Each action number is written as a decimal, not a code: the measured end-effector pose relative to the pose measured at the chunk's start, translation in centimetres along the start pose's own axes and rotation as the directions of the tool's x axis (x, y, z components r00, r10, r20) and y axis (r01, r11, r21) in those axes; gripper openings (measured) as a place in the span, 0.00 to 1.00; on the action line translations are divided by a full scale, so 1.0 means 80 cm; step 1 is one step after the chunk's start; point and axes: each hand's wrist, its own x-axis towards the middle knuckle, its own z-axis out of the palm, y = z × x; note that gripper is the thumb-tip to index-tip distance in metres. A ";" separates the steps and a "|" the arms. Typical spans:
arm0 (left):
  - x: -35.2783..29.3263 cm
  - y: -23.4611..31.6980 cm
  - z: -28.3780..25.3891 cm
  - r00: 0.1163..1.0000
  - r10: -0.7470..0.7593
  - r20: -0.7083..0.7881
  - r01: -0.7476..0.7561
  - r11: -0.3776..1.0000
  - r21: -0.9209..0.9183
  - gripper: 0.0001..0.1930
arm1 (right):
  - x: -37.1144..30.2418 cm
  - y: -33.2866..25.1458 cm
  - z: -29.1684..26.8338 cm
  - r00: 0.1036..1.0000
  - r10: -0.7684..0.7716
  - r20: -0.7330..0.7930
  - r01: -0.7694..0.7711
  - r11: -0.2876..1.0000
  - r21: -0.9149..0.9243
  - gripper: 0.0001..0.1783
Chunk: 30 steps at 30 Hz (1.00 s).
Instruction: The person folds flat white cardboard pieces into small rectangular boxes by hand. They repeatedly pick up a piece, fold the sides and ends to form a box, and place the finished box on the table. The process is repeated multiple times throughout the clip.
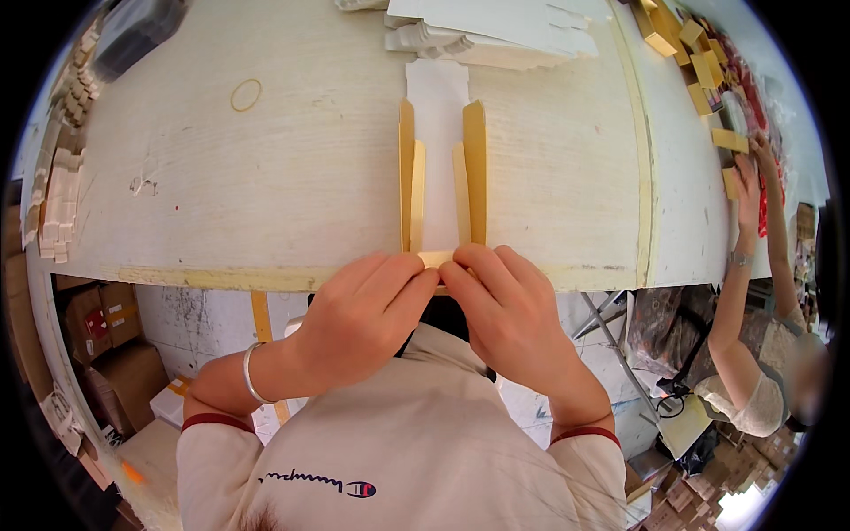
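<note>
A partly folded cardboard box lies at the table's near edge, gold outside and white inside. Its two long sides stand up, and a white flap stretches away from me. My left hand pinches the left part of the box's near end. Close beside it, my right hand pinches the right part of that same end. The fingertips of both hands almost meet over a small gold flap. My fingers hide part of this near end.
A stack of flat white box blanks lies at the far middle. A rubber band rests left of the box. More cardboard pieces line the left edge. At right, a co-worker's hands handle gold boxes.
</note>
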 end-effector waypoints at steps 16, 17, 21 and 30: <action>0.000 -0.020 -0.015 0.990 -0.083 0.111 0.108 0.964 -0.244 0.10 | 0.004 0.006 -0.002 0.978 0.090 0.189 -0.115 0.986 0.123 0.11; -0.002 -0.020 -0.013 0.989 -0.104 0.109 0.128 0.961 -0.244 0.10 | 0.004 0.007 0.000 0.980 0.089 0.179 -0.115 0.984 0.138 0.11; -0.010 -0.013 -0.001 0.994 -0.090 0.057 0.100 0.973 -0.210 0.08 | 0.007 -0.003 0.007 0.980 0.171 0.101 -0.189 0.959 0.212 0.13; -0.008 -0.003 0.003 0.992 -0.111 0.060 0.123 0.955 -0.269 0.09 | 0.005 0.003 0.003 0.971 0.175 0.162 -0.210 0.950 0.231 0.13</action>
